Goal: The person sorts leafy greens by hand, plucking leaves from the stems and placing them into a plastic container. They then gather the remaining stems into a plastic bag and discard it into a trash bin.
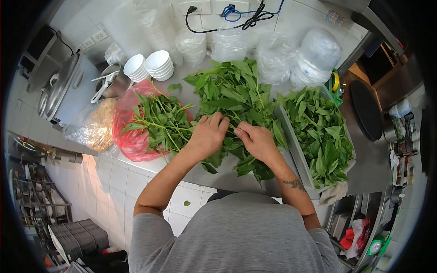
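Over the steel counter, my left hand (210, 135) is closed, its thumb and fingers pinching a stem of leafy greens. Just beside it, my right hand (257, 140) also has its fingers closed on the greens; the exact grip point is partly hidden. A large heap of leafy greens (232, 86) spreads behind and under both hands. To the left, stalks with fewer leaves (159, 120) lie on a red plastic bag (124, 132). On the right stands a grey rectangular tub (291, 148), filled with loose green leaves (323, 141).
White bowls (159, 61) are stacked at the back left, near a metal pot (109, 79) holding utensils. A clear bag of orange-yellow food (98, 125) sits at the left edge. Bagged plastic containers (275, 57) line the wall. A crate (82, 239) is on the floor.
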`<action>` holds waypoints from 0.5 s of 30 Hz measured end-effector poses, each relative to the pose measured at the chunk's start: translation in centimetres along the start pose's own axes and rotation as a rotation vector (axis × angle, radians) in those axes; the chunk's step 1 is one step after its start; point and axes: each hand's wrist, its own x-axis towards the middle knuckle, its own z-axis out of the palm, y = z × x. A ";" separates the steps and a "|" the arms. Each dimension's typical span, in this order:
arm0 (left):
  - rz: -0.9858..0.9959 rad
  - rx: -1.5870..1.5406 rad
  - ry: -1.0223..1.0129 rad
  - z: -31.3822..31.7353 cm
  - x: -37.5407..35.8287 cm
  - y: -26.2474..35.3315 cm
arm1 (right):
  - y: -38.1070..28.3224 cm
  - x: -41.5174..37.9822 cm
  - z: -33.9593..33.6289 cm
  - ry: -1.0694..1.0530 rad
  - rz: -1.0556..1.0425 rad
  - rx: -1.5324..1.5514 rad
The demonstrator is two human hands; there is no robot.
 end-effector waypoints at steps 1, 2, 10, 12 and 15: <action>0.003 0.001 -0.010 0.1 -0.1 0.0 | -0.1 0.0 0.1 0.002 -0.002 -0.007; 0.006 0.002 -0.020 0.3 -0.2 -0.1 | -0.1 -0.1 0.2 0.003 -0.003 -0.014; -0.321 -0.428 0.261 -3.2 -0.3 -0.7 | 4.3 -0.7 -0.2 0.046 0.111 0.445; -0.620 -0.443 0.356 -5.9 -0.4 -3.5 | 6.6 -1.2 -0.8 0.112 0.147 0.504; -0.562 -0.327 0.357 -6.3 -1.2 -4.4 | 5.7 -1.8 -1.7 0.089 0.251 0.556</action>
